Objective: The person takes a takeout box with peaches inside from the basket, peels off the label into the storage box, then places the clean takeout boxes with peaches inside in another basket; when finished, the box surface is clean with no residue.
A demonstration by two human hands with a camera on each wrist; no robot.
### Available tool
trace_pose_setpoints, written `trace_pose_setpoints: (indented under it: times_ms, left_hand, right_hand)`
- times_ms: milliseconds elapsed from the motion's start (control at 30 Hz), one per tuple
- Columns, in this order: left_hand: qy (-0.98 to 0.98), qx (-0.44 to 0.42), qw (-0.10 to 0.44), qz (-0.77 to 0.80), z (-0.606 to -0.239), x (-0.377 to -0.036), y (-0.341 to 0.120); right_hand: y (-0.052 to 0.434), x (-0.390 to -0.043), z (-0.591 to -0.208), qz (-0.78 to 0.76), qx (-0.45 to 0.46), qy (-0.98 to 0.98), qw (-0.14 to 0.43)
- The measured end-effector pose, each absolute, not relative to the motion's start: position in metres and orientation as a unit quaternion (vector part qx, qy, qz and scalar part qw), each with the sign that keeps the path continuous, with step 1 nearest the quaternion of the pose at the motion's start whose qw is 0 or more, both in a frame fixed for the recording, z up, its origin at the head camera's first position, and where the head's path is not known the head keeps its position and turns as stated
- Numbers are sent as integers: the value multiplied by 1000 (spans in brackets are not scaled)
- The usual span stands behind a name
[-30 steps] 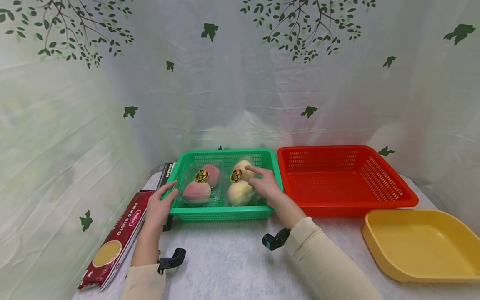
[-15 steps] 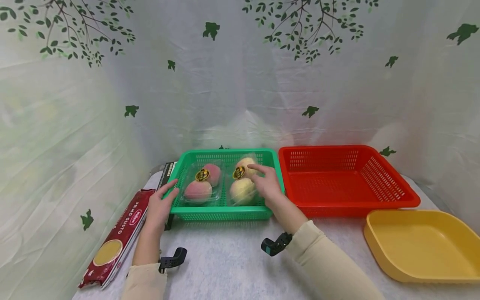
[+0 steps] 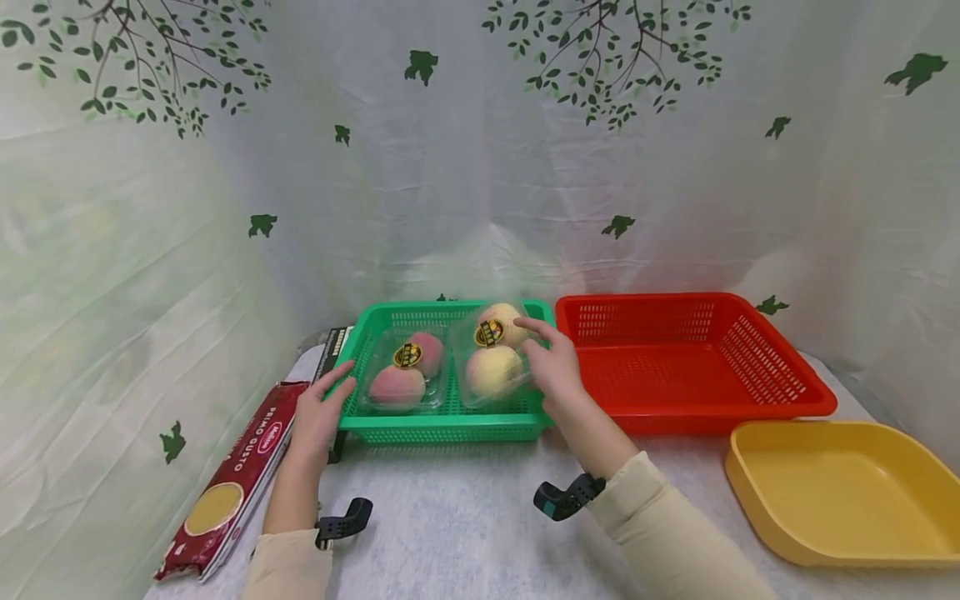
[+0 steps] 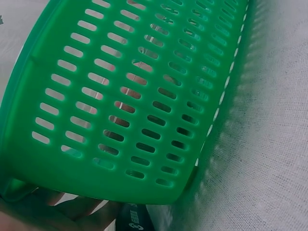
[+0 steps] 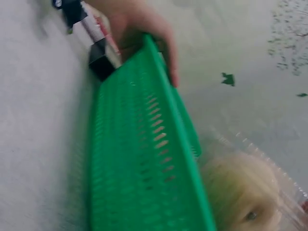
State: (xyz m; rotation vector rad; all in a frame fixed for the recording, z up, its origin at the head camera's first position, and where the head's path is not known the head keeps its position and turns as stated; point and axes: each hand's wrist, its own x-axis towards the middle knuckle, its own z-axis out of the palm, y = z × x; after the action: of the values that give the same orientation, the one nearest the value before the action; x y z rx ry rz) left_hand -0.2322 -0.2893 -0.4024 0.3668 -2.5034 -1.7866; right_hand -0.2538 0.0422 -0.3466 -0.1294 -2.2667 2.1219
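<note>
Two pale peaches [image 3: 493,372], clear pack [image 3: 489,354], over right half of green basket [image 3: 450,429]; right hand [image 3: 553,363] grips pack's right edge, left hand [image 3: 317,410] basket's rim; probably light, slick, flexible (peaches bruise), best held by edges

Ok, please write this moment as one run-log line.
left grip: on rim of green basket | right grip: holds pale-peach pack above basket | pink-peach pack: inside basket

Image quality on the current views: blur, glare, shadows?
Head: mostly sharp, soft light, faint glare on the clear pack of pale fruit; left wrist: green basket fairly clear, soft shadow beside it on the cloth, left hand dark; right wrist: basket and cloth smeared.
</note>
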Motion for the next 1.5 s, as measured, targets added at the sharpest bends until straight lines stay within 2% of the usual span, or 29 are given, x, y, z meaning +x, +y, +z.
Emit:
trace_pose_setpoints:
  times_ms: [200, 467, 1067, 1500]
  left_hand:
    - [-805, 126, 22, -580, -402, -232, -288]
    - [-800, 126, 29, -586, -402, -233, -287]
    - [-783, 150, 59, -600, -403, -233, -280]
    - [-779, 163, 65, -603, -401, -232, -278]
  right_hand:
    - [64, -245, -335, 745, -51, -664, -31]
    - [91, -230, -328, 770, -34, -635, -48]
    - [157, -195, -348, 766, 61, -632, -98]
    - [190, -186, -363, 702, 183, -673, -147]
